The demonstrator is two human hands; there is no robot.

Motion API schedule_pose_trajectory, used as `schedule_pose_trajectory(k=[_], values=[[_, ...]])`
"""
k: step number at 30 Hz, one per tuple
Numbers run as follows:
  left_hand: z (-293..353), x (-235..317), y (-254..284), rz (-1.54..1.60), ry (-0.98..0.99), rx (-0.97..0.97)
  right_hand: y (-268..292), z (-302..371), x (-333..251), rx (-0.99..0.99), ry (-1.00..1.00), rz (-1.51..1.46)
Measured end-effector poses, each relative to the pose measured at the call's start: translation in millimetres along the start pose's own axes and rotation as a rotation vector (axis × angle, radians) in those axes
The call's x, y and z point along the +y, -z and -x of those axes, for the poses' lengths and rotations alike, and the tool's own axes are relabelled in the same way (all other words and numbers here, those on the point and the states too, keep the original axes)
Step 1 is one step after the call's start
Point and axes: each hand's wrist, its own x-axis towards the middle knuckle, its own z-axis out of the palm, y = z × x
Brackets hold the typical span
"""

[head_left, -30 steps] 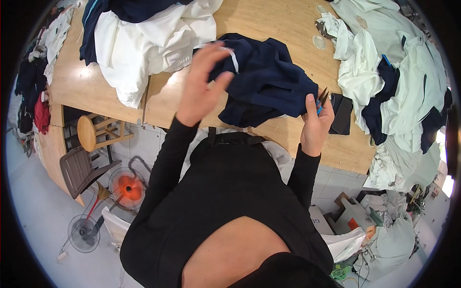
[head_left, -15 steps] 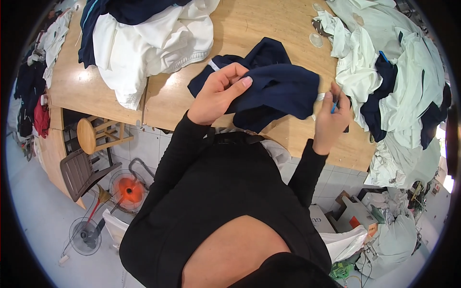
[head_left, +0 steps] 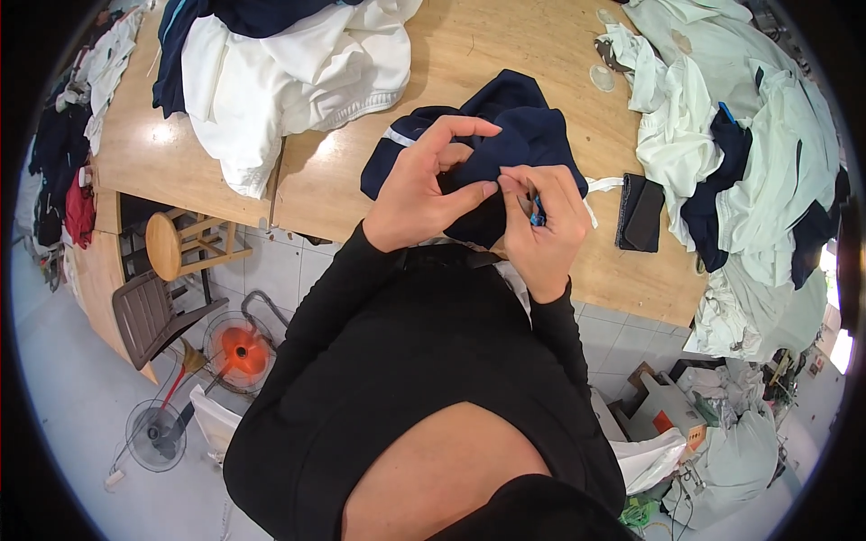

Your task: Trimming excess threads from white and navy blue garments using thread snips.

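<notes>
A navy garment lies bunched on the wooden table in front of me, with a white strip at its left side. My left hand grips it from the left; thumb and forefinger curve round a fold, the other fingers curl into the cloth. At the same fold my right hand pinches the fabric between thumb and fingertips. Inside the right hand's curled fingers shows a small blue object, mostly hidden, its kind not clear. To the right of the garment are a thin white strip and a folded dark cloth piece.
White garments with navy ones on top are heaped at the far left of the table. Another pile of white and navy clothing covers the right end. Below on the left stand a wooden stool, a brown chair and a fan.
My right hand has moved left, from beside the garment onto its fold, now pinching it. The stretched-out part of the garment has gathered inward, uncovering the folded dark cloth on the right.
</notes>
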Motion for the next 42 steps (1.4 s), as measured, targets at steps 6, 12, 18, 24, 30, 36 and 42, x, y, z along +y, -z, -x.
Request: schedule_pose_trajectory(k=[6, 12, 18, 24, 30, 36, 42], values=[[1.3, 6.8, 0.0, -0.014, 0.044, 0.001, 13.1, 6.0, 5.7, 0.047, -0.071, -0.011], [-1.4, 9.2, -2.7, -0.009, 0.061, -0.011, 8.6, -0.5, -6.8, -0.007, -0.052, 0.033], [1.2, -0.6, -3.9, -0.059, 0.017, 0.054, 7.9, 7.4, 5.7, -0.025, 0.081, 0.131], [-3.2, 10.1, -6.7, -0.231, -0.221, -0.022, 1.8, 15.2, -4.3, -0.062, -0.028, 0.046], [-2.6, -9.9, -2.4, -0.24, -0.24, 0.032, 11.3, 16.9, 0.7, -0.073, -0.092, -0.006], [3.5, -13.8, 0.3, 0.209, 0.06, 0.015, 12.7, 15.2, -2.0, -0.024, -0.038, 0.239], [5.1, -14.8, -0.7, 0.203, 0.023, 0.01, 8.3, 8.7, -2.4, -0.024, 0.073, 0.318]])
